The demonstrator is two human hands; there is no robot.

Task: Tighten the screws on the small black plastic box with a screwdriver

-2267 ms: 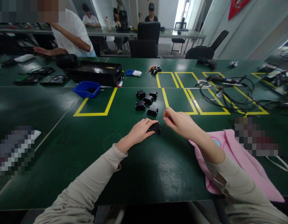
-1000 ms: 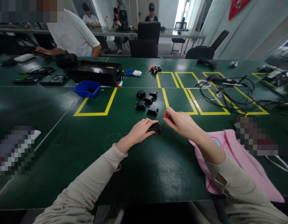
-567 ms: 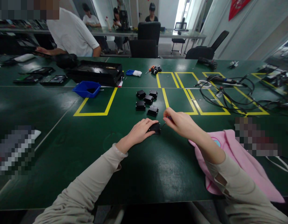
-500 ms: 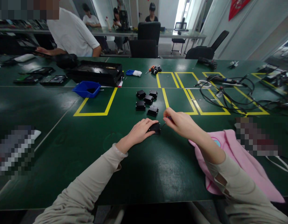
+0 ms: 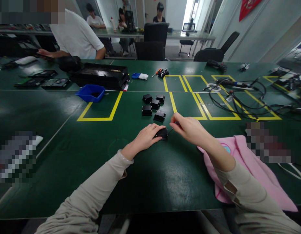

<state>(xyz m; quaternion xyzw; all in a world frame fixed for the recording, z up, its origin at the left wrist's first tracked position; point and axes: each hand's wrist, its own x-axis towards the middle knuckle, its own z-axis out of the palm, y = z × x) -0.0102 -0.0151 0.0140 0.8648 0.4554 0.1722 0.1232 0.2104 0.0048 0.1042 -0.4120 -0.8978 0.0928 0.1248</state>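
Note:
My left hand [image 5: 145, 137] is closed round a small black box [image 5: 163, 134] and keeps it down on the green table. To its right, my right hand [image 5: 189, 127] pinches a screwdriver [image 5: 170, 130]. The thin dark shaft points down and left to the box's right end, while my fingers cover most of the handle. I cannot make out whether the tip sits in a screw. Just beyond my hands lies a loose group of several similar black boxes [image 5: 155, 103].
A blue bin [image 5: 90, 93] and a long black case [image 5: 99, 76] stand to the far left. Orange-handled tools [image 5: 161, 72] and gloves [image 5: 140, 76] lie farther back. Tangled cables [image 5: 234, 100] cover the right, with pink cloth [image 5: 243, 169] under my right forearm. A person in white [image 5: 76, 34] sits across the table.
My right hand's fingers have shifted very slightly left around the screwdriver. My left hand, the box under it and the other boxes look the same.

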